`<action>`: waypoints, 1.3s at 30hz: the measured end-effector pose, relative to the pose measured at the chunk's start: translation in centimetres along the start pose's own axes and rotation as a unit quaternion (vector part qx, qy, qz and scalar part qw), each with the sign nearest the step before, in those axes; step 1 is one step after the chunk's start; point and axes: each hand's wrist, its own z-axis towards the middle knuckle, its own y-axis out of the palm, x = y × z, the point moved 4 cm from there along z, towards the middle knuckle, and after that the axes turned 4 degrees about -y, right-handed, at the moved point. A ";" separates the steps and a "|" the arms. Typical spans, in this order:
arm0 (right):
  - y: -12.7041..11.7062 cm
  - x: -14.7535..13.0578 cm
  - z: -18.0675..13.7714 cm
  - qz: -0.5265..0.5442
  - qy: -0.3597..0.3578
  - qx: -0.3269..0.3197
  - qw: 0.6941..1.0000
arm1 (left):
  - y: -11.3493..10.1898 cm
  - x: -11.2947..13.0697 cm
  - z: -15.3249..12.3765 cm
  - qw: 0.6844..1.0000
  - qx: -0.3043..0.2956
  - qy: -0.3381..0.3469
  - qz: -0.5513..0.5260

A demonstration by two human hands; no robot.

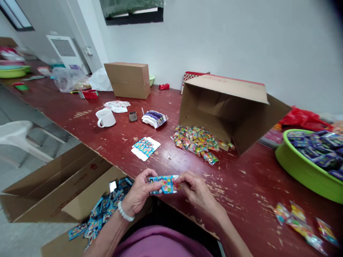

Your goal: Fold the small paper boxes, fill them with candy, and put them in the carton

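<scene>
Many blue packets (103, 210) in carton (80, 201), dark packets (318, 148) in basin (302, 167)

A worn dark-red desk (166, 162) runs from upper left to lower right of the frame. At centre a tipped cardboard box (227, 107) spills small colourful packets (197, 141). A white mug (105, 117), a closed cardboard box (128, 80) and a printed card (145, 147) lie left of it; a green basin (305, 167) sits at the right edge.
</scene>
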 end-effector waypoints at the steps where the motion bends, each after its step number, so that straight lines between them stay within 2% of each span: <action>1: -0.1 -0.3 0.1 0.005 -0.007 -0.011 1.000 | 0.4 -0.2 -0.2 1.000 -0.025 -0.011 0.003; 4: -0.4 -0.2 0.5 0.022 0.013 -0.012 1.000 | 1.8 -1.4 -0.7 0.989 -0.131 -0.074 0.009; 7: -0.5 0.5 0.9 0.021 0.050 0.021 0.998 | 3.2 -2.4 -1.1 0.964 -0.233 -0.126 0.012; 9: -0.6 0.8 1.0 0.029 0.057 0.053 0.997 | 4.0 -2.7 -1.1 0.956 -0.261 -0.135 0.001; 11: -0.8 0.4 1.0 0.042 0.055 0.066 0.995 | 4.6 -2.7 -0.9 0.955 -0.264 -0.133 -0.015; 14: -0.6 -1.0 0.7 0.041 0.034 0.009 0.999 | 5.2 -2.5 -0.6 0.964 -0.238 -0.116 -0.024; 16: -0.5 -1.9 0.4 0.024 0.011 -0.001 1.000 | 5.3 -2.1 -0.5 0.974 -0.207 -0.090 -0.022; 20: -0.9 -2.4 -0.2 -0.041 -0.027 0.134 0.990 | 5.4 -1.3 -0.6 0.983 -0.174 -0.052 -0.012; 22: -0.8 -2.3 -0.4 -0.080 -0.042 0.170 0.981 | 5.5 -1.1 -0.7 0.986 -0.162 -0.044 -0.004; 24: -0.6 -2.4 -0.4 -0.106 -0.053 0.159 0.980 | 5.5 -1.0 -0.9 0.989 -0.142 -0.035 -0.001; 27: -0.2 -2.9 -0.5 -0.126 -0.066 0.102 0.985 | 5.3 -1.2 -1.0 0.993 -0.107 -0.028 -0.028; 30: 0.2 -3.2 -0.7 -0.118 -0.067 0.077 0.988 | 5.1 -1.8 -0.6 0.991 -0.076 -0.071 -0.087; 32: 0.3 -2.9 -0.9 -0.097 -0.062 0.115 0.987 | 4.9 -2.1 -0.3 0.985 -0.051 -0.106 -0.128; 35: 0.7 -2.1 -1.1 -0.065 -0.041 0.201 0.977 | 4.6 -2.0 0.0 0.978 -0.018 -0.107 -0.180; 37: 1.2 -1.6 -1.1 -0.034 -0.025 0.215 0.976 | 4.6 -1.9 0.0 0.975 -0.003 -0.099 -0.199; 39: 1.7 -1.4 -1.0 0.001 -0.022 0.199 0.980 | 4.5 -2.1 -0.2 0.973 0.019 -0.103 -0.205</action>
